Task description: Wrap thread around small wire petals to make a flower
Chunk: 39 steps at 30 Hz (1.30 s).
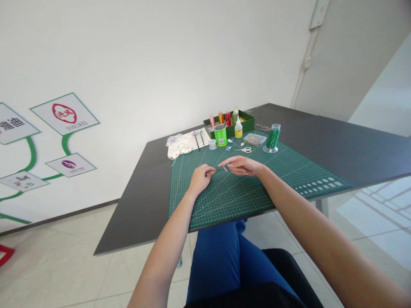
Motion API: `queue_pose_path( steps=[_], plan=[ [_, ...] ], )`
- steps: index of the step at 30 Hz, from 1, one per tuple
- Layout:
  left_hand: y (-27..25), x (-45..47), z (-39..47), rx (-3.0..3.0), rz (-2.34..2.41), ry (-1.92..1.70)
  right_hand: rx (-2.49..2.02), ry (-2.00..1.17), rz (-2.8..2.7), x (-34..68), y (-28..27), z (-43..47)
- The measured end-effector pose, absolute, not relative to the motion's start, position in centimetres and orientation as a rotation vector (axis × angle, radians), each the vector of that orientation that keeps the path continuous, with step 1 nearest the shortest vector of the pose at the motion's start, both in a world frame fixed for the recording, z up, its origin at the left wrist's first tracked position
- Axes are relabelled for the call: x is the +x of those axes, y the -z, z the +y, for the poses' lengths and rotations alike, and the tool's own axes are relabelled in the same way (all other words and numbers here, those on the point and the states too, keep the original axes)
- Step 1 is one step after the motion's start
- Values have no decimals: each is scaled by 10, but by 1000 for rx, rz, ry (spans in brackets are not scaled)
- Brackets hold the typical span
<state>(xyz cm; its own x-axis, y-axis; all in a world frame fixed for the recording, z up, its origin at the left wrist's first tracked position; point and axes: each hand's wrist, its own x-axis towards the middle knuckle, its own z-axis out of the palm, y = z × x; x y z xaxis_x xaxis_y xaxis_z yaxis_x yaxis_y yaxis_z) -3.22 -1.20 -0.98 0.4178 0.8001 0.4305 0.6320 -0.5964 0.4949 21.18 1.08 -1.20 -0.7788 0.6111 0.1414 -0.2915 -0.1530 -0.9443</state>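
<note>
My left hand (201, 179) rests on the green cutting mat (237, 194), thumb and fingertips pinched together. Something small and thin seems to be in that pinch, too fine to name. Opposite it, my right hand (241, 166) hovers low over the mat. Its index finger points toward the left fingertips while the other fingers curl inward. By those curled fingers shows a tiny pinkish piece (225, 169); what the fingers grip is too small to make out. Just beyond lie white-handled scissors (246, 149) and small pale-blue pieces (228, 148).
Behind my hands stand a green can (221, 136), a glue bottle (238, 129), a small clear tub (212, 144) and a clear case (255, 139). A green thread spool (273, 137) stands right. Farther back are a thread box (248, 122) and a white cloth (184, 143).
</note>
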Motion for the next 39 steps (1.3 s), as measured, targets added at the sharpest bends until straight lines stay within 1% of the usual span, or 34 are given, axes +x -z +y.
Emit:
queue_pose_path(
  steps=[12,21,39],
  plan=[
    [4,-29,-18,2424,1030,-811,-491,-1858,-1500,212,10,11],
    [2,-29,-20,2428,994,-764,-576,-1811,-1527,211,11,12],
    [-4,-29,-23,2375,933,-801,-661,-1781,-1519,212,12,12]
  ],
)
